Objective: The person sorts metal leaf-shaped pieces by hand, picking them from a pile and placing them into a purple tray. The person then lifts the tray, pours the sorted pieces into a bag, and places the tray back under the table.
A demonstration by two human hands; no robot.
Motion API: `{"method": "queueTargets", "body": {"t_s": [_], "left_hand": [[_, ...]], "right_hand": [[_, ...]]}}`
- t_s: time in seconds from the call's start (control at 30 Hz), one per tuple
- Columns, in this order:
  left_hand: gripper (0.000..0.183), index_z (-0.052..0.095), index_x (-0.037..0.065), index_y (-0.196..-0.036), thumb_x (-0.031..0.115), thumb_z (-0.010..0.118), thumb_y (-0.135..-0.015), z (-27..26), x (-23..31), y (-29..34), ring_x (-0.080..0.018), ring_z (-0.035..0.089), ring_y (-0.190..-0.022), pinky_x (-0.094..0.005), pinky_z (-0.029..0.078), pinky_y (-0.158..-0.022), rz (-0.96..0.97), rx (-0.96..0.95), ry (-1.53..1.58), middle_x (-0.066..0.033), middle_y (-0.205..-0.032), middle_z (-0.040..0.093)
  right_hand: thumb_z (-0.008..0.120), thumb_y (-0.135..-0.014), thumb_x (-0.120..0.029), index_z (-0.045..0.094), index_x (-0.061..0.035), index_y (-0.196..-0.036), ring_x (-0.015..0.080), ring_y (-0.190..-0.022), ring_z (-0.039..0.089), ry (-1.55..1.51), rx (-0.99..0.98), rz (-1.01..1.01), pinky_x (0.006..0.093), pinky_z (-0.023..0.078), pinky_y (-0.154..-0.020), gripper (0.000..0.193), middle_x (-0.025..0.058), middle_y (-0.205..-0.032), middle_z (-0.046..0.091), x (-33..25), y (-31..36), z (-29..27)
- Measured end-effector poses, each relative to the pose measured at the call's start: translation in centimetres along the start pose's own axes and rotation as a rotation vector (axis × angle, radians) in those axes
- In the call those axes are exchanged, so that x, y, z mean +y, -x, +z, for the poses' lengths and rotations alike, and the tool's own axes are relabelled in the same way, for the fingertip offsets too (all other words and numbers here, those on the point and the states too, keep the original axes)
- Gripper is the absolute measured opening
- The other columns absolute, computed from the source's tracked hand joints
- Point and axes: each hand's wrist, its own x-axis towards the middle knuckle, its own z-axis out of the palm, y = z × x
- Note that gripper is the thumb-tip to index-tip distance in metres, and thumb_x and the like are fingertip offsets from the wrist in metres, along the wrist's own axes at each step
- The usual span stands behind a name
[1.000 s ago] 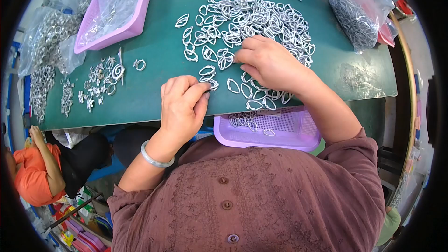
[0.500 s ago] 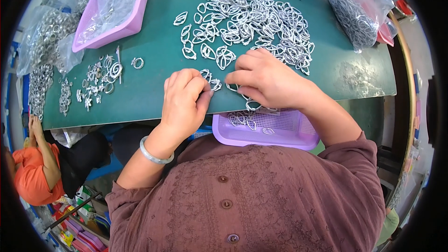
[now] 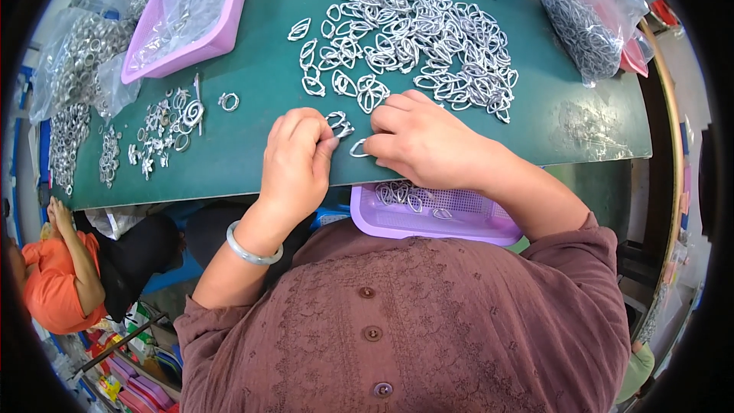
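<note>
- The left hand is held curled over the green table, near its front edge; a small silver metal loop is pinched between its fingertips, probably so that the piece stays steady while it is worked.
- The right hand is laid palm down just beside the left one, its fingers bent and closed on a second loop that lies on the table surface; how firmly this loop is gripped cannot be told, because the fingers cover most of it.
- Both hands are kept close together at the table edge, directly above a lilac plastic basket, so that pieces can be dropped into it with little movement; a few loops are seen lying in it already.
- A wide heap of loops of the same kind is spread on the table just behind the hands, within easy reach.
- To the left, a smaller group of rings and small fittings is laid apart from the heap, and a lilac tray with a clear bag is placed behind it.
- More parts are kept in plastic bags at the far right and at the left edge.
- A silver bangle is worn on the left wrist.
</note>
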Motion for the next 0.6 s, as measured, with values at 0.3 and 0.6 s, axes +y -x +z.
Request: {"method": "queueTargets", "body": {"t_s": [0.3,0.6], "left_hand": [[0.016,0.060,0.003,-0.086,-0.003,0.069,-0.075,0.2,1.0,0.7,-0.0307,0.058,-0.091,-0.0390,0.047,-0.080,0.085,-0.074,-0.009,-0.0106,-0.101,0.061],[0.017,0.063,0.005,-0.090,-0.001,0.068,-0.075,1.5,2.3,0.5,-0.0294,0.061,-0.094,-0.0405,0.045,-0.082,0.201,-0.127,0.043,-0.0094,-0.102,0.063]], "right_hand": [[0.070,-0.077,-0.014,0.062,-0.0079,-0.074,0.0264,-0.087,0.054,-0.163,-0.019,0.005,0.0391,0.043,-0.078,0.011,0.0060,-0.083,0.054,1.0,1.6,-2.1],[0.070,-0.077,-0.010,0.063,-0.0058,-0.086,0.0287,-0.084,0.056,-0.056,-0.020,0.113,0.0402,0.045,-0.075,0.012,0.0075,-0.087,0.056,2.2,1.1,-2.8]]}}
